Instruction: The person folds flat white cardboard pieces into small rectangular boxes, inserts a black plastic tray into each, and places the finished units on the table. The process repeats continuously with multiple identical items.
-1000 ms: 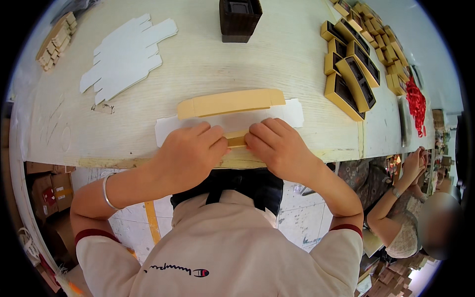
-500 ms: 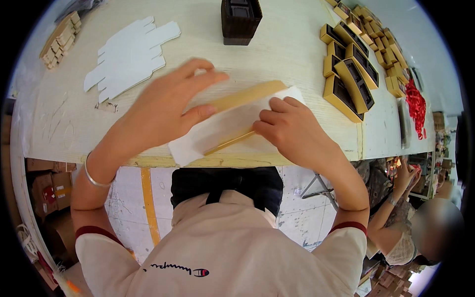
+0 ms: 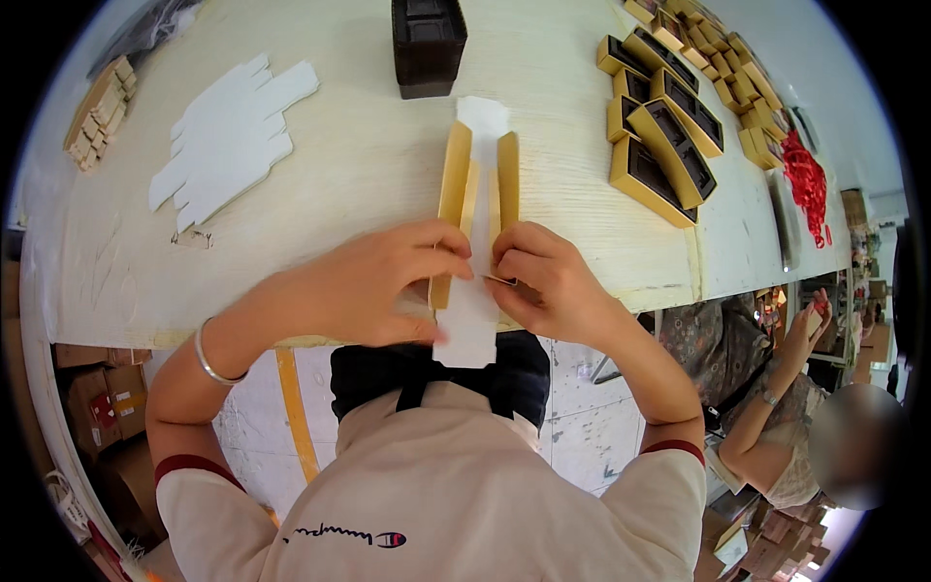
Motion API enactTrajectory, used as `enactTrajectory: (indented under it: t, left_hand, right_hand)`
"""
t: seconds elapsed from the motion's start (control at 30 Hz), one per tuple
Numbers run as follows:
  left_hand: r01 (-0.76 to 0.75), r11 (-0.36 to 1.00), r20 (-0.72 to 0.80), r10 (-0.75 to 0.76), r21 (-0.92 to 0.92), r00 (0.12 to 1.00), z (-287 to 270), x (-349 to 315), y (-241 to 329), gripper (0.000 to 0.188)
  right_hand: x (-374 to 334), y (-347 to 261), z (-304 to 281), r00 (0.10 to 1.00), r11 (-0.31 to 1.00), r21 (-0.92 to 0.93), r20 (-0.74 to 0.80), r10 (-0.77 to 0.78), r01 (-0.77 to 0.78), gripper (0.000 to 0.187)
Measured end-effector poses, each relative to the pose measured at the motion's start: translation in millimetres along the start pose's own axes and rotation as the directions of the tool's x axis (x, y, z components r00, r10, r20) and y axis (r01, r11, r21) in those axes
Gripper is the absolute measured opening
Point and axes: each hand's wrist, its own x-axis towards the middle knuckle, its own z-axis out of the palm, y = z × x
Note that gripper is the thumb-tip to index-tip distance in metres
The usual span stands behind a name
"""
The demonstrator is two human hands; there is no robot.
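A long carton blank [image 3: 466, 325], white inside and gold outside, lies front to back before me, its near end reaching past the table edge. Both its long side walls stand up, the left wall [image 3: 453, 184] and the right one [image 3: 508, 179]. My right hand [image 3: 543, 276] pinches a small flap at the near end of the right wall. Beside the near end of the left wall is my left hand [image 3: 402, 281], thumb and fingers apart, fingertips close to the inside of the blank; I cannot tell whether they touch it.
A stack of flat white blanks [image 3: 233, 131] lies to the left. Dark trays [image 3: 427, 53] are stacked at the back centre. Gold boxes with dark inserts [image 3: 669, 145] stand at right, near red ribbon [image 3: 805, 184]. Another person [image 3: 776, 427] sits to the right.
The blank has turned from slanting sideways to pointing front to back, its long walls now upright. My left hand came down toward its near end; my right hand moved to the near right corner.
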Motion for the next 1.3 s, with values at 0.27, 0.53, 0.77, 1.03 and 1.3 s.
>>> enactTrajectory:
  t: [0.27, 0.53, 0.77, 1.03, 1.3]
  left_hand:
    - [-0.047, 0.993, -0.145, 0.063, 0.112, 0.987, 9, 16, -1, 0.034]
    - [-0.048, 0.986, -0.259, 0.089, 0.159, 0.962, 23, 16, -4, 0.007]
    - [0.046, 0.998, -0.304, -0.031, 0.042, 0.952, 27, 2, 5, 0.012]
    - [-0.024, 0.955, -0.268, -0.059, -0.296, 0.962, 27, 2, 5, 0.033]
    - [-0.025, 0.927, -0.356, -0.119, -0.375, 0.927, 33, 6, 0, 0.036]
  right_hand:
    - [10, -15, 0, 0.974, 0.963, 0.147, 0.026, 0.223, -0.225, 0.02]
    - [4, -24, -9, 0.982, 0.98, 0.116, 0.115, 0.151, -0.164, 0.034]
    - [-23, -29, 17, 0.985, 0.921, -0.362, -0.035, -0.17, 0.146, 0.045]
    - [-9, -20, 26, 0.908, 0.824, 0.533, -0.225, 0.355, -0.19, 0.028]
    - [-12, -19, 31, 0.949, 0.897, -0.442, -0.281, -0.141, 0.002, 0.028]
